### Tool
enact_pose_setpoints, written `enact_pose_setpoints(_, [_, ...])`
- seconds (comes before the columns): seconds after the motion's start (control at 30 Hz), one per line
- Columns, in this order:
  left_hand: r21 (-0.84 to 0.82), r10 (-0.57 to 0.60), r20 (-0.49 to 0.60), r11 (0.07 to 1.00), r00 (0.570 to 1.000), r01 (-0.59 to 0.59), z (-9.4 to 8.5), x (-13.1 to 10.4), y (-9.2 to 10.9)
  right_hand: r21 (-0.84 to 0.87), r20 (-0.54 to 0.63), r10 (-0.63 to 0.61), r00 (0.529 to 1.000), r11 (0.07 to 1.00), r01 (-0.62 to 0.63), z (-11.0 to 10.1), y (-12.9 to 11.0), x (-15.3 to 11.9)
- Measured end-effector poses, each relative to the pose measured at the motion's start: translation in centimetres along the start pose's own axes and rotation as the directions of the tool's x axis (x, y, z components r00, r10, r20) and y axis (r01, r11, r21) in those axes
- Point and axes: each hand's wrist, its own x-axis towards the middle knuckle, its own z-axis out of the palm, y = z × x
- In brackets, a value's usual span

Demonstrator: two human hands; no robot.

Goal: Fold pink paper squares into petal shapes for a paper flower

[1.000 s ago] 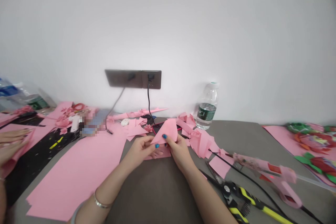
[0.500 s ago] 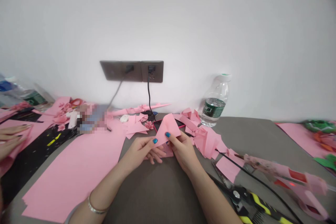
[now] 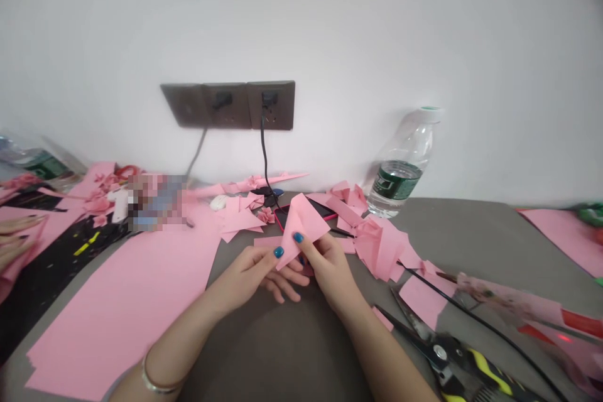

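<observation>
far left of the folded paper point(image 3: 304, 223), a co-worker's hand point(image 3: 14, 248) touches pink paper. nearer its left lie big pink sheets point(image 3: 127, 301). at its lower left, the left hand point(image 3: 245, 279) pinches it, thumb on top, lower fingers loosely spread. the right hand point(image 3: 332, 267) pinches its right side closed (both thumbnails are blue). right of it are a bottle point(image 3: 398, 182), cutters point(image 3: 440, 352) and a glue gun point(image 3: 527, 308).
</observation>
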Motion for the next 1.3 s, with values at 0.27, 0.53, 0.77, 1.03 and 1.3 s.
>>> enact_pose_setpoints(0.27, [0.07,-0.006,0.078,0.998,0.997,0.0,-0.2,-0.51,0.46,-0.107,0.005,-0.03,1.0,0.994,0.03,0.19,-0.31,-0.17])
enact_pose_setpoints(0.53, [0.062,-0.039,0.083,0.998,0.996,0.034,-0.12,-0.7,0.73,-0.151,-0.007,0.03,1.0,0.988,-0.031,0.12,0.11,-0.37])
enact_pose_setpoints(0.77, [0.117,-0.022,0.093,0.993,0.995,0.011,-0.18,-0.7,0.89,-0.097,-0.042,0.081,0.996,0.992,-0.085,0.15,0.41,-0.75])
enact_pose_setpoints(1.03, [0.119,-0.04,0.123,0.993,0.992,0.025,-0.3,-0.79,0.87,0.04,-0.079,0.119,0.99,0.992,-0.117,0.17,0.64,-0.71])
enact_pose_setpoints(1.3, [0.082,-0.024,0.133,0.997,0.991,0.013,-0.03,-0.68,0.81,-0.063,-0.041,0.081,0.996,0.994,-0.084,0.22,-0.08,-0.84])
